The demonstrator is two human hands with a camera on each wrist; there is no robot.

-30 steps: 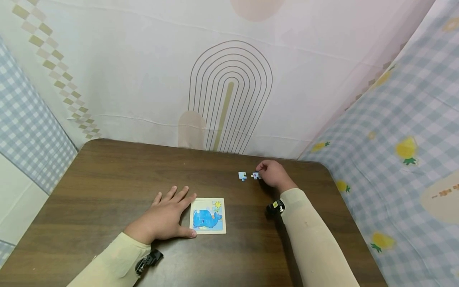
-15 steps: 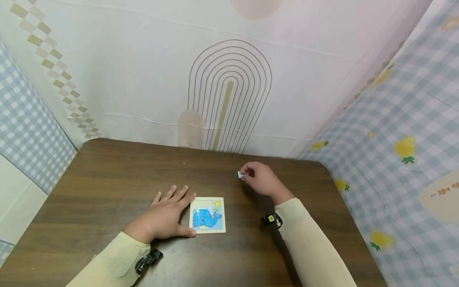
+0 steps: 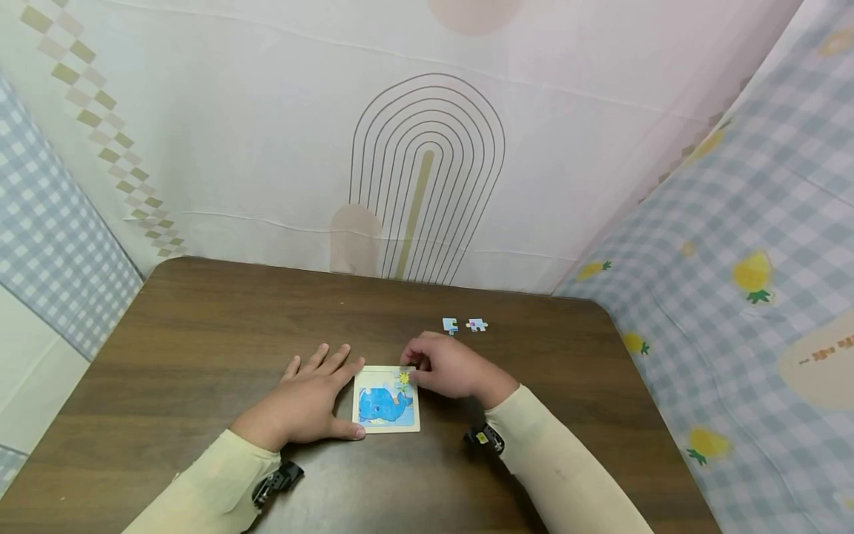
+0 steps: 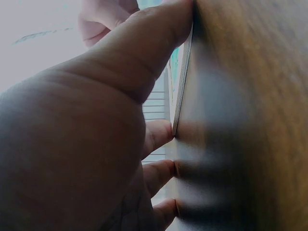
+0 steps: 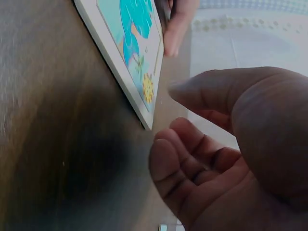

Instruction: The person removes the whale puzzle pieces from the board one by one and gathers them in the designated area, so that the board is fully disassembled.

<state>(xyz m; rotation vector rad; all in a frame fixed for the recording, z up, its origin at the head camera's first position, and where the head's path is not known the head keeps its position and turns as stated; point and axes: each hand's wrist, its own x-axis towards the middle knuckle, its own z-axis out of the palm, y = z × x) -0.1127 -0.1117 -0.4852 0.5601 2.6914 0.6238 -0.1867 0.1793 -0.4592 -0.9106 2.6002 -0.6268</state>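
Note:
A square whale jigsaw puzzle [image 3: 385, 408] in a pale wooden frame lies flat on the table, with a sun in its upper right corner. My left hand [image 3: 303, 408] rests spread beside it, thumb and index fingertips touching its left edge. At the upper right corner hovers my right hand [image 3: 447, 367], fingers loosely bent. In the right wrist view, the thumb and fingertips of the right hand [image 5: 207, 139] stand apart with nothing between them. Two loose puzzle pieces, a left one [image 3: 449, 324] and a right one [image 3: 477, 325], lie beyond the right hand.
The brown wooden table [image 3: 253, 311] meets a pale patterned curtain [image 3: 267, 148] at its back edge. A blue checked cloth with yellow fruit [image 3: 754, 274] hangs on the right, and another checked cloth [image 3: 47, 222] on the left.
My right hand has moved from the right loose piece, past the left one, then toward me to the puzzle's upper right corner. Both pieces stay on the table. The left hand has not moved.

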